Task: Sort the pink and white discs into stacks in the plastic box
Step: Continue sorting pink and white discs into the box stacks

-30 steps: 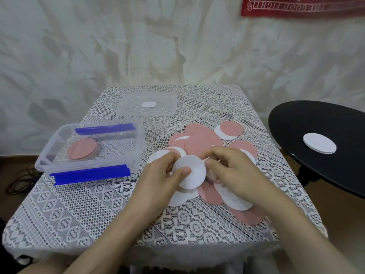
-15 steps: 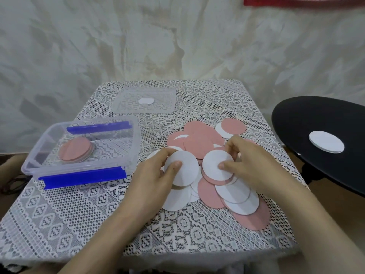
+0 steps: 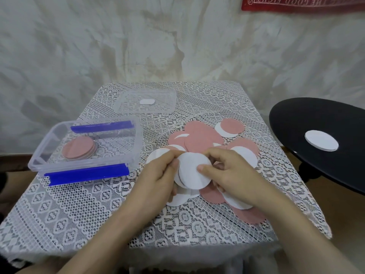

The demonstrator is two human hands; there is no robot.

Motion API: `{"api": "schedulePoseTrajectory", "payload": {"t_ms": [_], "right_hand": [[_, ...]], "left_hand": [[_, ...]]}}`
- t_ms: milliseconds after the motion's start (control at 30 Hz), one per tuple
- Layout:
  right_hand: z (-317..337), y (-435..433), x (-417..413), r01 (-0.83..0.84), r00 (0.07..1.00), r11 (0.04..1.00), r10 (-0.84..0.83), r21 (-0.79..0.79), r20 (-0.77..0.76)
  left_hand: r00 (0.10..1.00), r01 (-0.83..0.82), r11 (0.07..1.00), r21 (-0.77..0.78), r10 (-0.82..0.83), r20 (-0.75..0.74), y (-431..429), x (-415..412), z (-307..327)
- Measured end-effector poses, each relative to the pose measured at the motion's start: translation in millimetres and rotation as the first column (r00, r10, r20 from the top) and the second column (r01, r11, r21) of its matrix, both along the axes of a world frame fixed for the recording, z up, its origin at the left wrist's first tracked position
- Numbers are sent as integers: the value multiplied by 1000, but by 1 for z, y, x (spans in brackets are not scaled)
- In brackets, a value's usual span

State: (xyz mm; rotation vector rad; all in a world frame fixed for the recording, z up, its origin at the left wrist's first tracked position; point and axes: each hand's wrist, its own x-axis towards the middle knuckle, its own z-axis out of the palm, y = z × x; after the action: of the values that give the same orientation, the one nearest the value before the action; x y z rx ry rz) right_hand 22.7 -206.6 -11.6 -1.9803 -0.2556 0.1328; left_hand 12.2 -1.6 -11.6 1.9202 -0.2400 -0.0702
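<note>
The plastic box (image 3: 136, 139) sits near the left edge of the table (image 3: 83, 218), with a pink stack (image 3: 79, 148) inside and a strip of bare lace between it and the loose pile (image 3: 199, 139). The pile runs pretty close to the right edge. Both hands are curled on a few white discs (image 3: 194, 171) just over the pile. The left hand (image 3: 158, 180) pinches the left rim, and the right hand (image 3: 231, 173) has its thumb on the face.
</note>
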Motion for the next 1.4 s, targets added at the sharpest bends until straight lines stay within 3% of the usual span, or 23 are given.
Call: {"api": "schedulePoseTrajectory", "payload": {"t_ms": [167, 333, 433, 500, 1100, 1267, 1333, 1400], "right_hand": [[-4, 10, -5, 23, 1000, 1000, -23, -6, 3], [5, -6, -2, 185, 980, 939, -155, -288, 126], [14, -24, -2, 197, 980, 816, -169, -544, 101], [16, -30, -3, 170, 983, 775, -172, -609, 55], [9, -31, 3, 302, 953, 872, -269, -386, 139], [2, -28, 2, 344, 932, 876, -273, -338, 241], [5, -26, 2, 341, 928, 919, -296, -197, 227], [10, -20, 0, 266, 960, 964, -267, 29, 88]], "left_hand": [[995, 89, 995, 46, -91, 49, 3, -3, 0], [997, 10, 992, 130, -20, 80, 10, -1, -1], [997, -20, 992, 123, 10, 78, 13, 2, -1], [996, -29, 989, 146, 16, 87, 13, 2, -1], [997, -46, 991, 122, 37, 70, 16, -6, 0], [997, -51, 991, 120, 43, 66, 20, -6, 0], [996, -55, 991, 124, 46, 75, 21, -6, 0], [996, -46, 991, 123, 36, 80, 23, -7, 0]]}}
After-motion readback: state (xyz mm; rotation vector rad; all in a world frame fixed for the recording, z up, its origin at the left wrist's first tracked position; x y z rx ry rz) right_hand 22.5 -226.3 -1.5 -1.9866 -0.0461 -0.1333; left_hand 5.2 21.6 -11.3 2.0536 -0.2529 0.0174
